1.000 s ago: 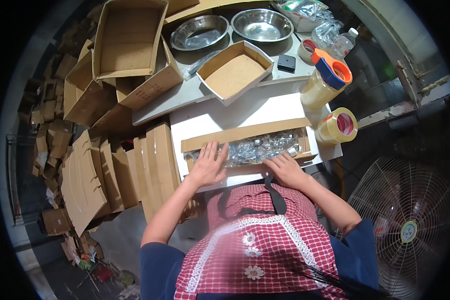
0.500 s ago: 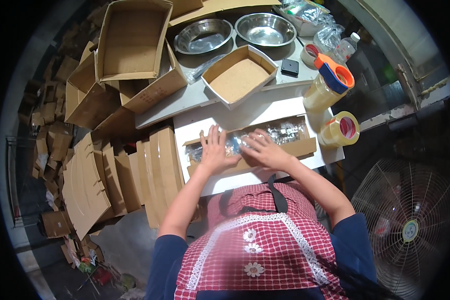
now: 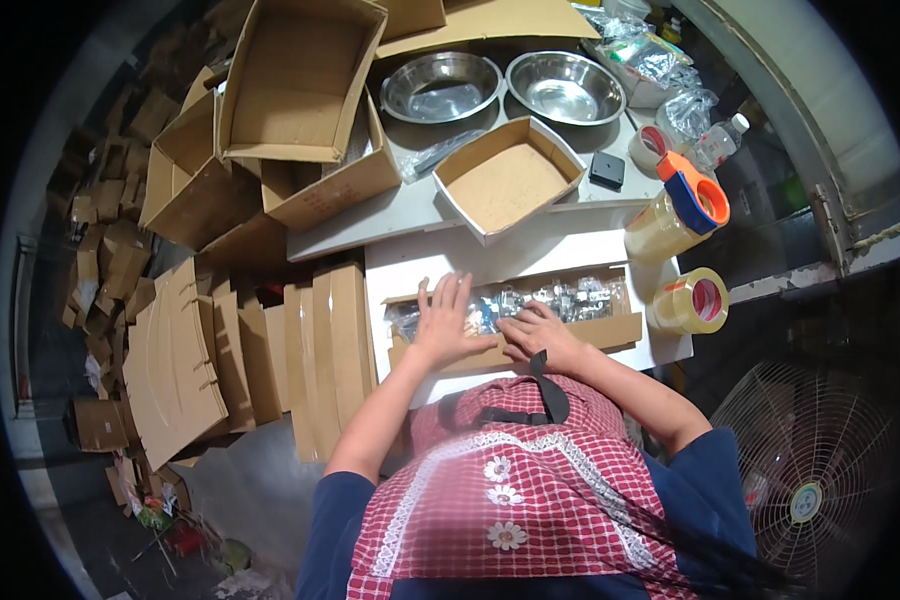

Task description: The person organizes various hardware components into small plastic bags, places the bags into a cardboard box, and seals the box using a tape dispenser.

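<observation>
A long shallow cardboard box (image 3: 610,331) lies on the white table (image 3: 530,252) in front of me, filled with clear plastic bags of small metal parts (image 3: 570,297). My left hand (image 3: 442,320) lies flat with fingers spread on the bags at the box's left end. Beside it, my right hand (image 3: 537,332) rests on the bags near the box's middle, fingers bent down onto them. I cannot see either hand grasping anything. My red checked apron fills the lower middle of the view.
An open cardboard tray (image 3: 508,178) and two steel bowls (image 3: 442,85) (image 3: 564,87) sit beyond the box. A tape dispenser (image 3: 678,209) and tape roll (image 3: 690,300) stand at right. Flat cardboard stacks (image 3: 320,340) and open boxes (image 3: 295,80) are at left, a fan (image 3: 805,470) at lower right.
Both hands moved from the box's outer ends toward its left and middle, coming close together on the bags. The box stayed in place.
</observation>
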A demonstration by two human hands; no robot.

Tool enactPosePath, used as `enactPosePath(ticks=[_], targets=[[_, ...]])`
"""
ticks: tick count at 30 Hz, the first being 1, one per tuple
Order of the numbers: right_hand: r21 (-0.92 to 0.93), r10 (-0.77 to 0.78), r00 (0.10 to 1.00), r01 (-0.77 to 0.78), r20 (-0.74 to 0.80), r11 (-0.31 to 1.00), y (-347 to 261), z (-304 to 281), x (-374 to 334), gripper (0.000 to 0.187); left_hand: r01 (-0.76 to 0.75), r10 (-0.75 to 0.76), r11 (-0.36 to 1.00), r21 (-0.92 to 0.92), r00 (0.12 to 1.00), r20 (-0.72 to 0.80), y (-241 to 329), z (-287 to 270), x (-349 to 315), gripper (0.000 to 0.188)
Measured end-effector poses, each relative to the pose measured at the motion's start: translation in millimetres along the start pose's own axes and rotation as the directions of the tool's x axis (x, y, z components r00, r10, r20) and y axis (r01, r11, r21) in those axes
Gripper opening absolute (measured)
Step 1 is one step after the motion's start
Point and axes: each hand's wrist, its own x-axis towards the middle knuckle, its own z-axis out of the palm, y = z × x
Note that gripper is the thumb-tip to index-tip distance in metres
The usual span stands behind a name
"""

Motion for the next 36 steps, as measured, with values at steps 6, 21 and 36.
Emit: enactPosePath(ticks=[6, 21, 36], targets=[[0.02, 0.049, 0.996, -0.048, -0.072, 0.999, 4.6, -6.6, 7.5, 0.033, -0.038, 0.035, 0.998, -0.054, 0.998, -0.052, 4.0, -0.8, -13.4, 0.114], [-0.134, 0.151, 0.988, -0.152, -0.024, 0.979, 11.2, 18.6, 27.6, 0.037, -0.005, 0.007, 0.998, -0.06, 1.0, 0.027, 3.7, -5.7, -6.6, 0.119], [-0.358, 0.243, 0.884, -0.094, 0.4, 0.929, 28.1, -41.9, 9.8, 0.127, -0.083, 0.094, 0.991, -0.105, 0.991, 0.1, -8.0, 8.0, -1.3, 0.116]])
